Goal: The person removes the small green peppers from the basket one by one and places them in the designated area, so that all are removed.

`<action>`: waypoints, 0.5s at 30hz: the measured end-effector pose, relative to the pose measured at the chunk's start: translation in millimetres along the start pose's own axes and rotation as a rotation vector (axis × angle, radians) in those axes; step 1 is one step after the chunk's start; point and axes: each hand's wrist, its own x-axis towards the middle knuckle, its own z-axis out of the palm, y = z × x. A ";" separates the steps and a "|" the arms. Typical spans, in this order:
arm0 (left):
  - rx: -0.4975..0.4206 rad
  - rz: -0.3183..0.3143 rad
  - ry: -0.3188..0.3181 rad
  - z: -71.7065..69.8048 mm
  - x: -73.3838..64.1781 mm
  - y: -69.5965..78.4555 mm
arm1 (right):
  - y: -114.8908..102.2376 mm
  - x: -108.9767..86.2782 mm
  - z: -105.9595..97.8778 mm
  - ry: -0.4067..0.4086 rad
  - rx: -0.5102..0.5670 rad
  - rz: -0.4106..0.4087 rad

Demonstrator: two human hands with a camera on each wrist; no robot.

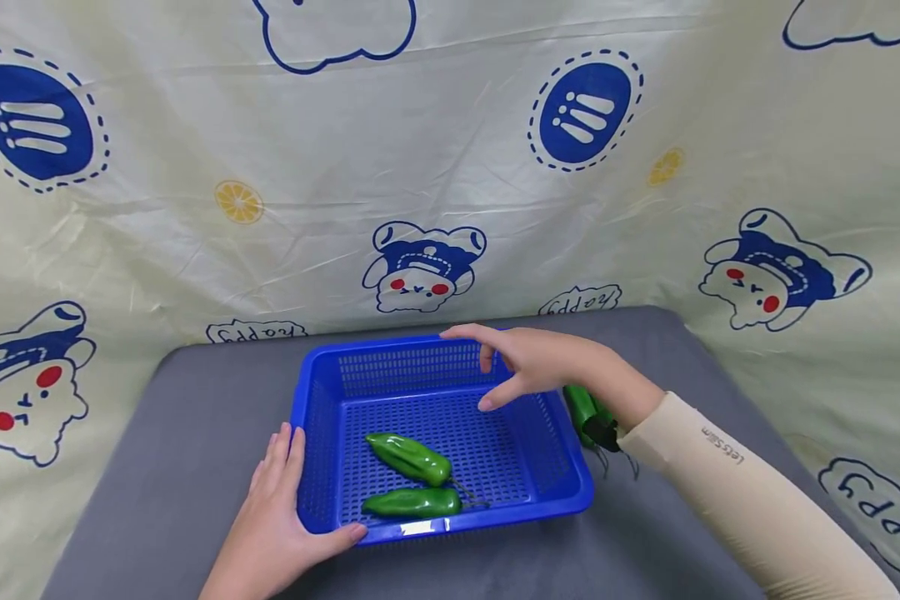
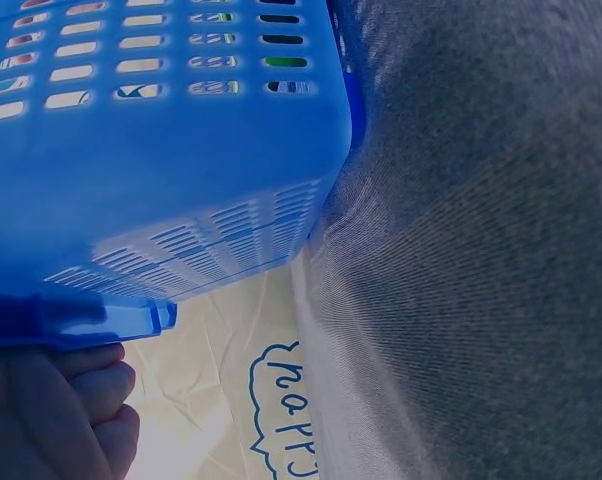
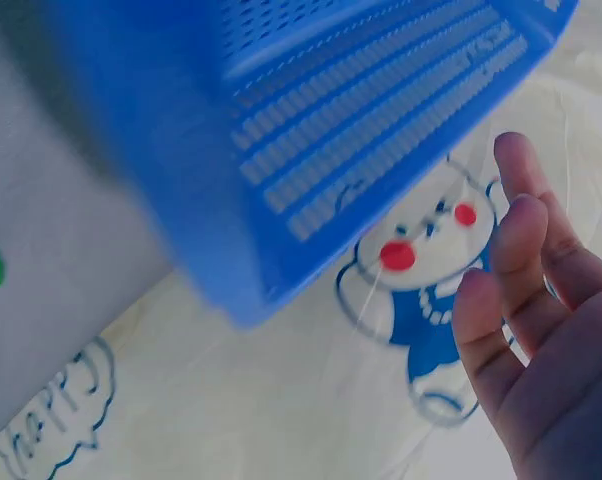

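Observation:
A blue perforated plastic basket [image 1: 521, 513] holds two green peppers, one tilted [image 1: 412, 460] and one lying along the front wall [image 1: 414, 503]. My left hand [image 1: 277, 508] rests at the basket's near left corner, its thumb on the front rim and its straight fingers along the left side. In the left wrist view those fingers [image 2: 109, 390] lie right at the basket rim. Over the basket's right part hovers my right hand [image 1: 528, 358], holding nothing, thumb and fingers spread apart. The right wrist view shows its loosely bent fingers [image 3: 523, 240] apart from the basket wall.
Just right of the basket lie more green peppers [image 1: 581, 408], partly hidden under the right wrist, with thin stems showing. Grey cloth [image 1: 217, 417] covers the table. Behind it hangs a pale curtain [image 1: 450, 167] printed with blue cartoon figures.

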 end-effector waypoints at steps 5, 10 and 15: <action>0.025 -0.034 -0.024 -0.5 -0.8 -1.6 | -14.9 27.2 11.1 -0.092 -0.007 -0.072; 0.028 -0.028 -0.010 0.3 -0.9 -2.4 | -25.5 48.2 28.1 -0.173 -0.031 -0.091; 0.012 -0.006 0.010 1.7 0.3 -3.9 | -38.3 63.1 48.3 -0.283 -0.116 -0.055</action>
